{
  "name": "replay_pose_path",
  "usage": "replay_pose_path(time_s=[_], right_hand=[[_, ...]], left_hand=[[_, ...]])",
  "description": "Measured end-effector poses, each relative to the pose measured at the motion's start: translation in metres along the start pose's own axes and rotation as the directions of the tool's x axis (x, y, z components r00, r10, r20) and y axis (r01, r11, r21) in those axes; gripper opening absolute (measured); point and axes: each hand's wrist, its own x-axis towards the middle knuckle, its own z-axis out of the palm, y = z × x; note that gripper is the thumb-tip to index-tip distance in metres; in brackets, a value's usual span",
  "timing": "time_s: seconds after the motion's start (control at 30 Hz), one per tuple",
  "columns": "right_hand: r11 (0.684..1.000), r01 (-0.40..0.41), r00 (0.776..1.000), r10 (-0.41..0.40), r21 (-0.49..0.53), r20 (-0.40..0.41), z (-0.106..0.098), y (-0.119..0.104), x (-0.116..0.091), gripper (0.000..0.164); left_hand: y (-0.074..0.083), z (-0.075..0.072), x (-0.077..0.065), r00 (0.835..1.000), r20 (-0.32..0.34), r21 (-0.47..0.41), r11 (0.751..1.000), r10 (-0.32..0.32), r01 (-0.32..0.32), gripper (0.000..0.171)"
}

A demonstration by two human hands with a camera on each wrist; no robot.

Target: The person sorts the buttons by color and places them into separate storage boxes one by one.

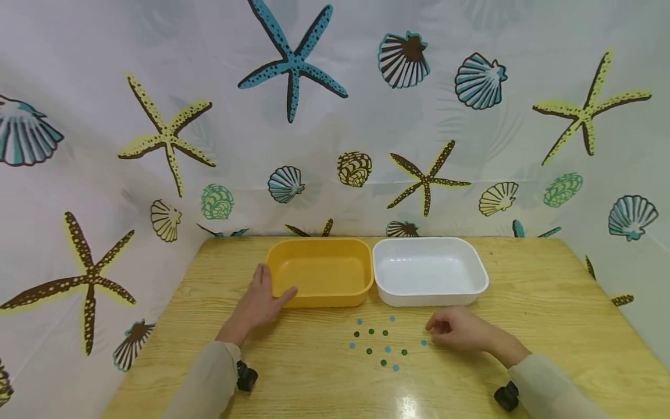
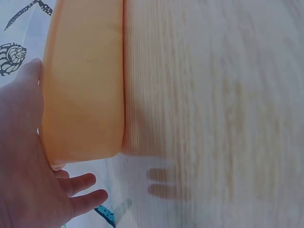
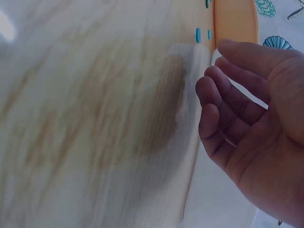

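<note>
Head view, nearest things first: blue discs (image 1: 395,368) and green discs (image 1: 384,362) lie scattered on the wooden worktop (image 1: 555,314), roughly midway between its left and right edges; they're round, so there's no long axis to line up with; and look at the rightmost blue disc (image 1: 423,343), just left of the right hand (image 1: 460,329) and slightly nearer the viewer than its fingertips; that short sideways gap is what I'd say the next reach turns on, with the right hand clearly the closer one; its fingers are loosely curled, nothing visible in them from the right wrist either; farther out, the left hand (image 1: 260,299) is spread rather than clenched, resting at the near left corner of the yellow tray (image 1: 324,301), thumb by the near rim, fingers along the end; to that tray's right stands the white tray (image 1: 426,299), just beyond the right hand; both trays sit by the worktop's far edge; behind that edge hangs the patterned cloth (image 1: 356,122).
</note>
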Motion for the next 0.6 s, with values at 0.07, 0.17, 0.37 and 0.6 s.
replay_pose_path(time_s=[0.07,0.17,0.37,0.6], right_hand=[[1.0,0.005,1.0,-0.005,0.0,0.02,0.0,-0.001,0.003,0.014],[1.0,0.013,0.999,-0.012,-0.012,0.042,0.002,-0.002,0.006,0.014],[0.999,0.034,0.998,-0.032,-0.022,0.06,0.004,-0.003,0.01,0.014],[1.0,0.023,0.996,-0.021,-0.019,0.088,0.007,-0.001,0.013,0.011]], left_hand=[[0.002,-0.001,0.002,1.0,0.013,-0.005,1.0,-0.003,0.003,0.109],[0.002,-0.002,0.002,0.999,0.033,-0.012,1.0,-0.011,0.011,0.11],[-0.001,0.0,0.003,0.999,0.042,-0.022,1.0,0.001,0.0,0.111],[-0.001,0.0,0.002,0.999,0.053,-0.029,1.0,-0.005,0.007,0.112]])
